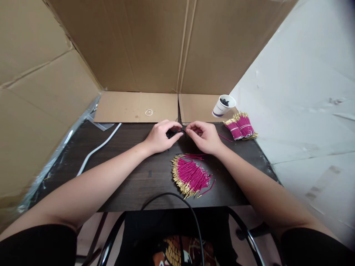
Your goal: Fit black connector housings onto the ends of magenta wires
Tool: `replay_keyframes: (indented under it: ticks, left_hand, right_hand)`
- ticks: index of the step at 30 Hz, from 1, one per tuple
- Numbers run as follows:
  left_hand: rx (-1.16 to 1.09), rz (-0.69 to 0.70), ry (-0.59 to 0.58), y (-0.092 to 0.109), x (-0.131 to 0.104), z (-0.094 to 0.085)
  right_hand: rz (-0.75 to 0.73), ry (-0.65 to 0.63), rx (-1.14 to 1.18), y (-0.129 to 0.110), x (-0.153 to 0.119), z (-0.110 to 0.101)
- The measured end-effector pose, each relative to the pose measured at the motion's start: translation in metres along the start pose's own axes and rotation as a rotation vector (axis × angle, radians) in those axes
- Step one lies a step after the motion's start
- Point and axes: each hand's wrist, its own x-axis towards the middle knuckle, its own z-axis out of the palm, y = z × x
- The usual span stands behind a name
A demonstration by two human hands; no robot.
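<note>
Far panel (149, 44), brown cardboard: is standing upright, creased down its middle. Left panel (33, 111), brown cardboard: is flanking the dark, wood-grained table (122, 166). Flat cardboard pieces (119, 109), two: are lying along its far edge. Right-hand surface (305, 92), whitish, scuffed: is bordering the table. Chair frame (109, 240), black, tubular: is curving at the near side. Floor (86, 229), pale: is showing beneath. Light, soft: is falling evenly.

tall brown cardboard panel (144, 44) stands behind dark table (124, 168); flat cardboard sheet (119, 107) at the table's far edge, thin white loop (146, 113) lying on it. pale tube (100, 147) lies at left, clear plastic bag (103, 125) by the sheet's left end. black cable (169, 193) curves across the near edge, white wall (305, 111) at right.
</note>
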Motion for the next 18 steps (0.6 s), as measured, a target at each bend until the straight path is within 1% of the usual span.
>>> replay_keyframes:
  ticks: [3, 6, 9, 13, 18]
  left_hand:
    - [0.001, -0.033, 0.006, 0.001, 0.0, 0.0]
    - [0.021, -0.056, -0.003, 0.001, 0.0, 0.0]
    - [0.023, -0.059, -0.005, -0.002, 0.0, 0.0]
    - [0.025, -0.045, -0.007, -0.005, 0.0, 0.001]
    - [0.042, -0.077, -0.03, -0.004, 0.001, 0.0]
  right_hand:
    - [-0.02, 0.031, -0.082, -0.002, 0.004, -0.012]
    - [-0.025, 0.073, -0.219, 0.0, 0.01, -0.032]
    - [0.006, 0.125, -0.38, 0.005, 0.014, -0.053]
    - [0.146, 0.123, -0.529, 0.013, 0.015, -0.07]
    - [0.32, 0.094, -0.722, 0.009, 0.014, -0.073]
